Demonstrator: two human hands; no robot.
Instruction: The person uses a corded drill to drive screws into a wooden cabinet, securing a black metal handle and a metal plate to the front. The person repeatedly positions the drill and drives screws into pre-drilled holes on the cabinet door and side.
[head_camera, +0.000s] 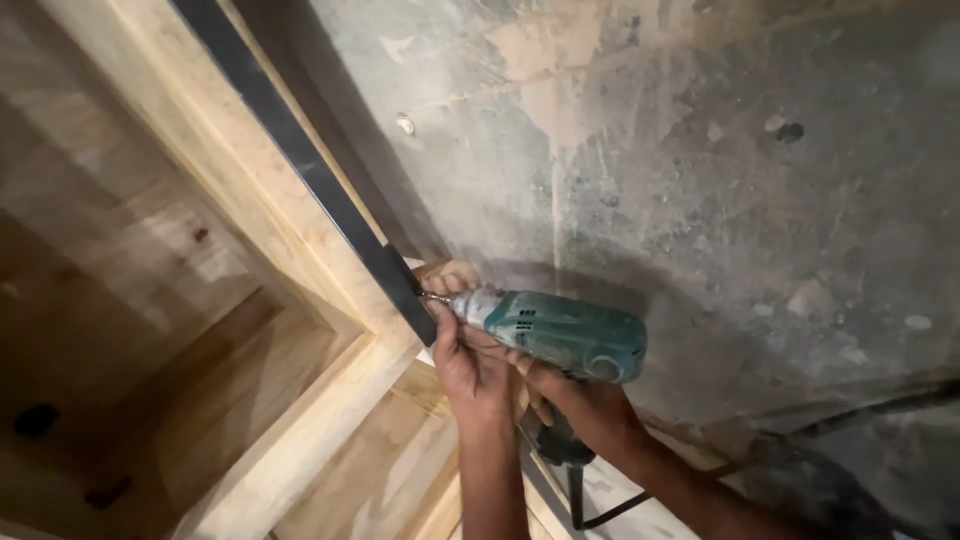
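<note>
Two hands work one tool where wood meets wall. Our right hand (580, 400) wraps the grip of the teal-green corded electric drill (560, 335), its fingers closed round the handle under the body, so the weight hangs from below while the barrel points left along the joint. Our left hand (465, 355) sits forward by the silver chuck (478, 305), its fingers curled round the nose of the drill; we judge this steadies the tip so it cannot skate off the metal. The short bit or screw at the tip (435, 298) touches the lower end of the long dark flat metal strip (310, 165), which lies flush along the edge of the pale plywood cabinet frame (250, 250) and runs up and left out of view. The drill is held level and square to that strip, seemingly so the push goes straight into the wood behind it. Just right of the strip stands the rough grey patchy concrete wall (700, 180), with a small pale fixing (405, 124) showing higher up near the strip. The drill's black cord (610, 515) drops away below the hands, clear of the tip. Whether the bit has bitten in, we cannot tell
</note>
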